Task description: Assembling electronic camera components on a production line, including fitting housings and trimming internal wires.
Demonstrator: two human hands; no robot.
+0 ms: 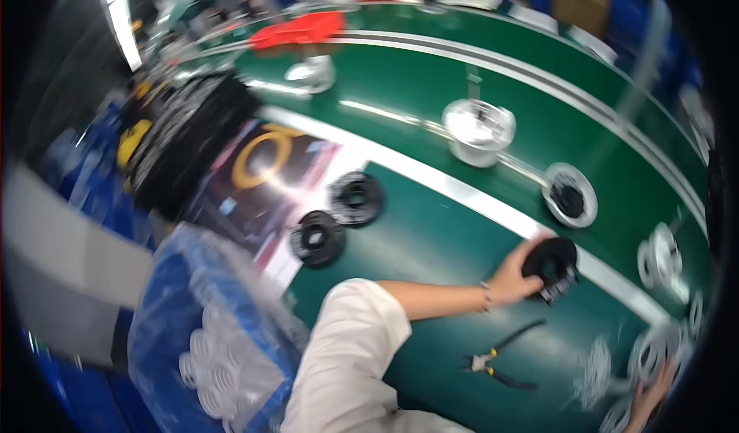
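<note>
My left hand grips a black ring-shaped part with a round hole in its middle, holding it over the green bench near its white edge strip. At the lower right, my right hand has its fingers closed at the rim of a translucent plastic ring. More translucent rings lie beside that hand. Between my arms, pliers with black and yellow handles rest spread on the bench. Two other black round parts, one nearer and one farther, sit to the left.
A blue-lined bin of translucent rings stands at the lower left. Behind it are a printed sheet and stacked black parts. Beyond the white strip, a green conveyor carries silvery round housings, one holding a black part. A red tray sits farther back.
</note>
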